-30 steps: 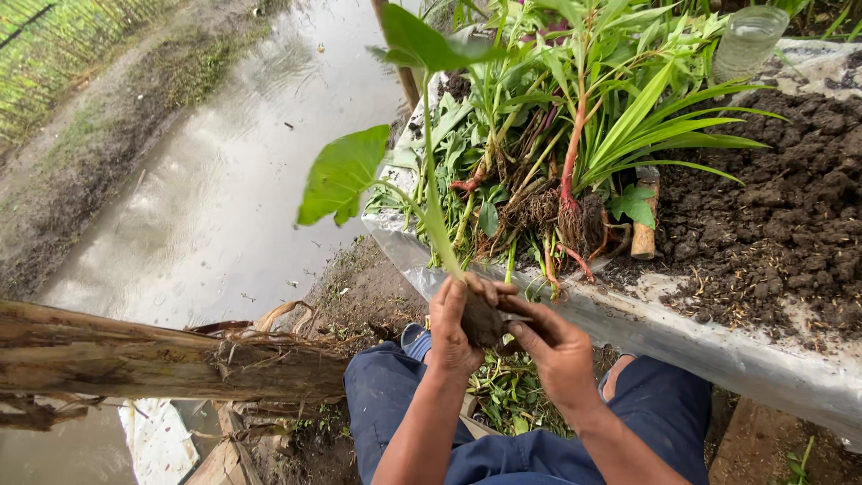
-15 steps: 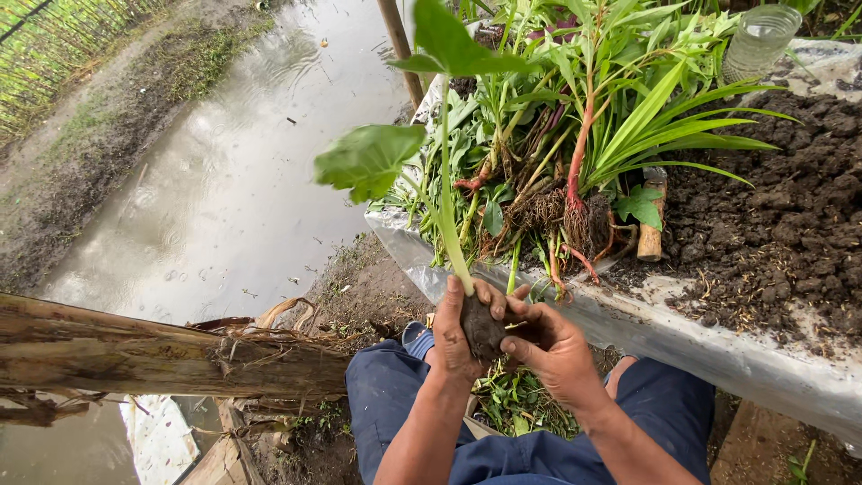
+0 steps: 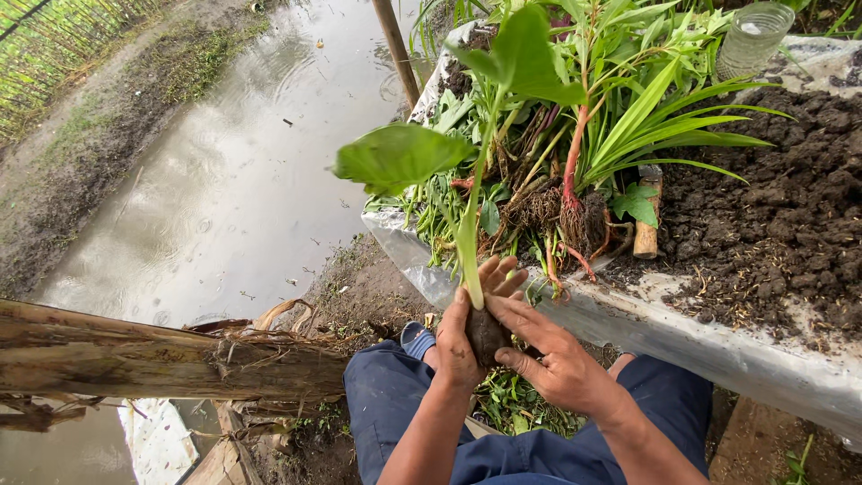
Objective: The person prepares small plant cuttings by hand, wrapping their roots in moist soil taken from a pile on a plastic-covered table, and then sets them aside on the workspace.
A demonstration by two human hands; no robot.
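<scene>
My left hand (image 3: 467, 328) and my right hand (image 3: 549, 357) are cupped together around the dark soil root ball (image 3: 486, 334) of a young plant. Its pale green stem (image 3: 470, 242) rises from between my fingers to two broad green leaves (image 3: 401, 155). I hold it above my lap, just in front of the plastic-covered table edge (image 3: 700, 346). Behind it, a heap of uprooted green plants (image 3: 575, 135) with bare roots lies on the table.
Dark loose soil (image 3: 790, 207) covers the table's right part. A clear glass jar (image 3: 752, 36) stands at the back. A wooden post (image 3: 395, 49) rises at the table's corner. A muddy water pool (image 3: 224, 180) lies left, with a banana trunk (image 3: 162, 355) beside my blue-trousered legs.
The plant has tilted from leaning left to more upright, its leaves swinging right and higher. My hands have stayed closed around the root ball in about the same place.
</scene>
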